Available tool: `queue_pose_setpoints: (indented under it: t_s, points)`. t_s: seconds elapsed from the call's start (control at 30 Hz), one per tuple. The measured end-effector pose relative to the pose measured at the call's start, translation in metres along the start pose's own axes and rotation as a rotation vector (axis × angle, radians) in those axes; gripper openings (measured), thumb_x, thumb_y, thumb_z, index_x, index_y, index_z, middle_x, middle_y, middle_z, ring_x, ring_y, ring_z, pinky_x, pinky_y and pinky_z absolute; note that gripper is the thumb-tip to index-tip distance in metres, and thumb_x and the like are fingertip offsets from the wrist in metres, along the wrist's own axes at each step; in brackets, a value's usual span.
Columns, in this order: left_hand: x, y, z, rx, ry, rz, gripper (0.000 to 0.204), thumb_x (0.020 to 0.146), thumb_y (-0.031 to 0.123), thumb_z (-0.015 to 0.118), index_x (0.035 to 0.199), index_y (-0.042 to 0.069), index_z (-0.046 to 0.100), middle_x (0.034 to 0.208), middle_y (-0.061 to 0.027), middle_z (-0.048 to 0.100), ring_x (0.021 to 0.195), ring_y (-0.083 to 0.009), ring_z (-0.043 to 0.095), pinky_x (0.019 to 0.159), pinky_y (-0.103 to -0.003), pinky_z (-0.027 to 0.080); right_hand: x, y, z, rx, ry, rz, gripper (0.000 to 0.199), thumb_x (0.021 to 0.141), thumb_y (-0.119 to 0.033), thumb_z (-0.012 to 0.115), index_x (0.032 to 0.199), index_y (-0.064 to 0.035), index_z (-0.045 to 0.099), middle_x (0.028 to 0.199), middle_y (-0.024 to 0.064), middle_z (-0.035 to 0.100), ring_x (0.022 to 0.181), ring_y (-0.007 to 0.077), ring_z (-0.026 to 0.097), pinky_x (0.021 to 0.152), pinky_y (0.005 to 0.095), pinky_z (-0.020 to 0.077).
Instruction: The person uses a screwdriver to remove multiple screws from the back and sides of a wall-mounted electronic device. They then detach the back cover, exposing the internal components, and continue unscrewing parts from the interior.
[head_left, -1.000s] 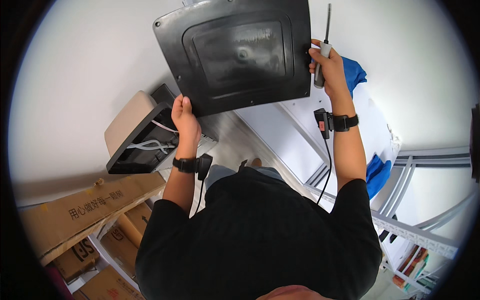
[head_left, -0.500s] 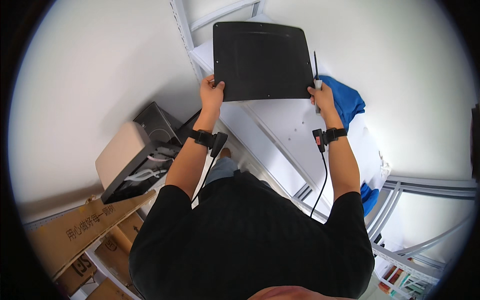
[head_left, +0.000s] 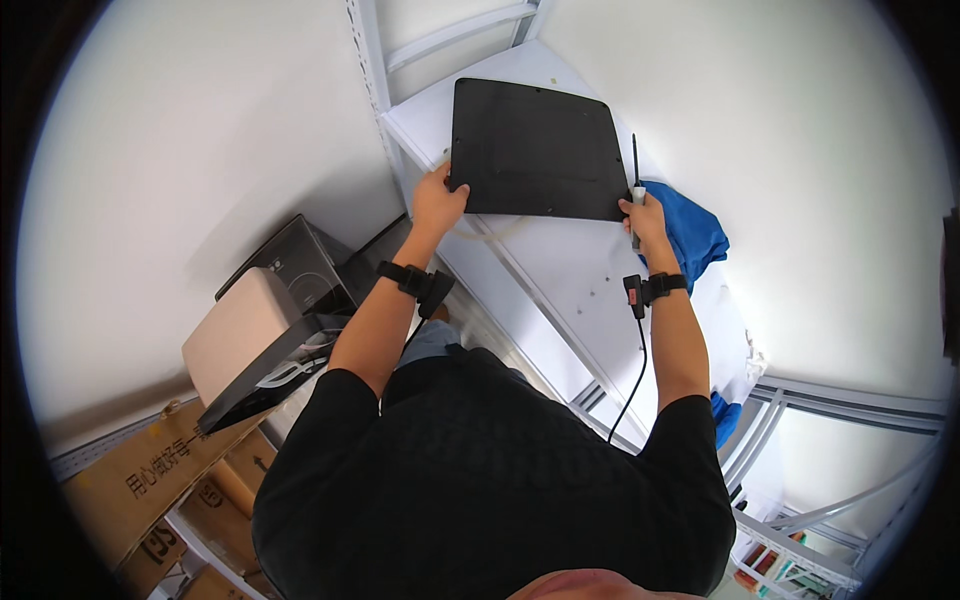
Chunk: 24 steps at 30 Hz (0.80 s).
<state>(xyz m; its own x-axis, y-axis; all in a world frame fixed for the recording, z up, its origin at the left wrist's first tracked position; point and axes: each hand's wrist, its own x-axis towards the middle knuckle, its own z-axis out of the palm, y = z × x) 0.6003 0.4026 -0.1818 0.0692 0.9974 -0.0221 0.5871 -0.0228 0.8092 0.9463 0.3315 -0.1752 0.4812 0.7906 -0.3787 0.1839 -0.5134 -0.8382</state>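
A black panel (head_left: 540,155) with rounded corners and small holes along its edges is held out in front of me, over the white table. My left hand (head_left: 438,203) grips its near left corner, thumb on top. At the near right corner, my right hand (head_left: 643,218) pinches the panel's edge. That same hand also keeps a screwdriver (head_left: 637,205) with a grey handle, its thin dark shaft pointing away from me. Several small dark bits, perhaps screws (head_left: 596,291), lie on the tabletop. Part of a pale curved thing (head_left: 492,236) shows below the panel; the rest is hidden.
Blue cloth (head_left: 690,228) lies right of my right hand. The white table (head_left: 545,265) borders a wall and a metal frame (head_left: 370,60). At left stand a beige-topped unit (head_left: 240,325), a black box (head_left: 300,260) and cardboard boxes (head_left: 165,460). Metal racking (head_left: 840,400) is at lower right.
The panel has come down and nearer, tilting so its right side sits lower. Both hands moved with it, keeping their grip. More of the table behind it shows.
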Motion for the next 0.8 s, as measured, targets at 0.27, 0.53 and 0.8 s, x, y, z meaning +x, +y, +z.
queue_pose_setpoints:
  t_s: [0.27, 0.53, 0.8]
  points:
    - [0.009, -0.007, 0.015, -0.049, -0.049, -0.002, 0.051, 0.074, 0.022, 0.068, 0.117, -0.002, 0.057, 0.11, -0.0259, 0.055, 0.103, -0.04, 0.053, 0.09, -0.042, 0.043, -0.011, 0.005, -0.004, 0.095, -0.036, 0.005, 0.015, 0.081, -0.001, 0.059, 0.095, 0.0017, 0.055, 0.069, 0.0043, 0.053, 0.05, 0.0111, 0.049, 0.045, 0.0264, 0.0418]
    - [-0.037, -0.007, 0.011, -0.377, 0.143, 0.045, 0.038, 0.079, 0.014, 0.068, 0.113, -0.001, 0.059, 0.116, -0.0184, 0.056, 0.106, -0.0274, 0.055, 0.088, -0.035, 0.046, -0.074, 0.002, -0.012, 0.258, -0.011, -0.118, 0.028, 0.07, 0.004, 0.059, 0.098, 0.003, 0.055, 0.073, 0.0065, 0.053, 0.055, 0.0147, 0.053, 0.05, 0.0278, 0.0438]
    - [-0.186, -0.062, -0.018, -0.768, 0.056, -0.106, 0.016, 0.088, 0.006, 0.059, 0.104, 0.002, 0.063, 0.092, -0.0042, 0.065, 0.079, -0.0117, 0.061, 0.073, -0.026, 0.048, -0.201, 0.016, 0.058, 0.48, -0.685, -0.206, 0.063, 0.071, 0.007, 0.054, 0.133, 0.0016, 0.043, 0.101, 0.0111, 0.057, 0.082, 0.0182, 0.059, 0.073, 0.0282, 0.0488]
